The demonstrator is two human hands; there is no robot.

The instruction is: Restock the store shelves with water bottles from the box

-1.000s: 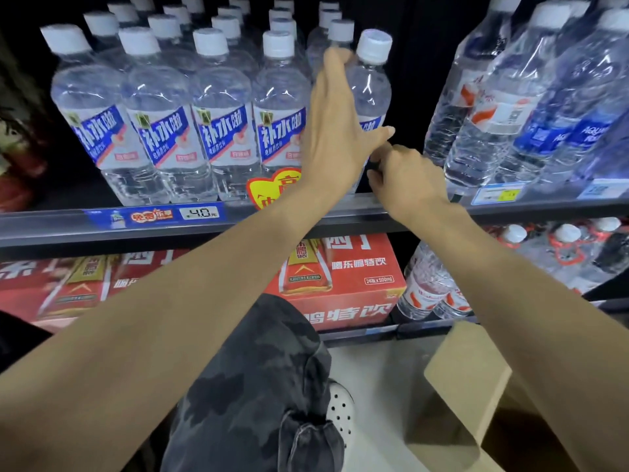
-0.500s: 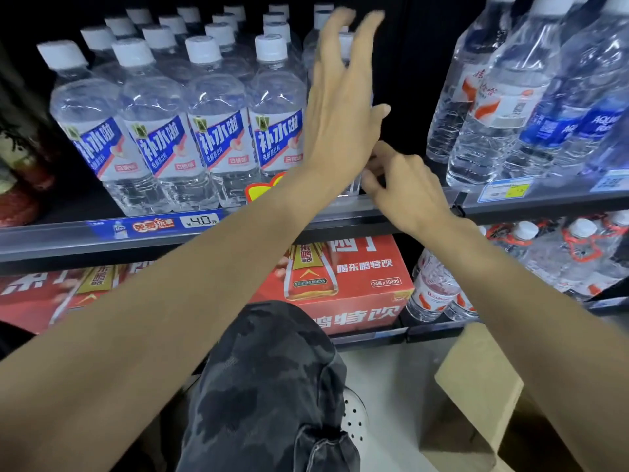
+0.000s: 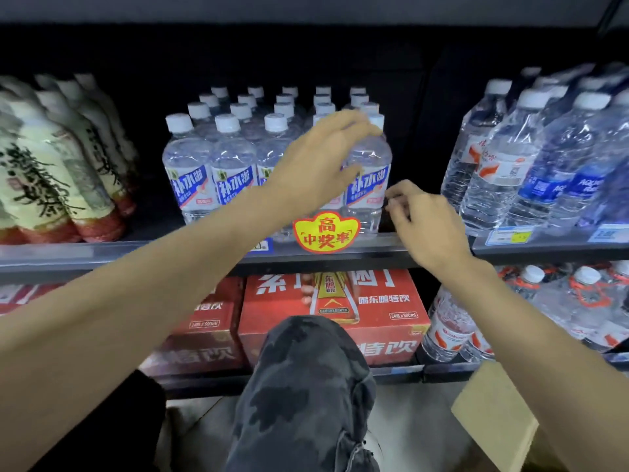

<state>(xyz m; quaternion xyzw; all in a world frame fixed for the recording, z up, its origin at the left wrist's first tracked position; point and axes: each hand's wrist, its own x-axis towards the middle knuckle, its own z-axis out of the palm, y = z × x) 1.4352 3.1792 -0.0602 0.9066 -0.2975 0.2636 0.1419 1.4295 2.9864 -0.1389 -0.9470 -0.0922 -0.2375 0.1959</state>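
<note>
Clear ribbed plastic water bottles (image 3: 235, 172) with white caps and blue labels stand in rows on the metal shelf (image 3: 102, 257) | left hand (image 3: 316, 172) spread loose over the front row, fingertips near the rightmost bottle (image 3: 369, 185), holds nothing | right hand (image 3: 425, 219) half curled, empty, just beside that bottle | cardboard box (image 3: 493, 413) at lower right.

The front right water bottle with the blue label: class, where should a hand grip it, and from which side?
Grip the water bottle round its label band, coming from the open right side; neighbouring bottles crowd its left, and it stands upright.
</note>
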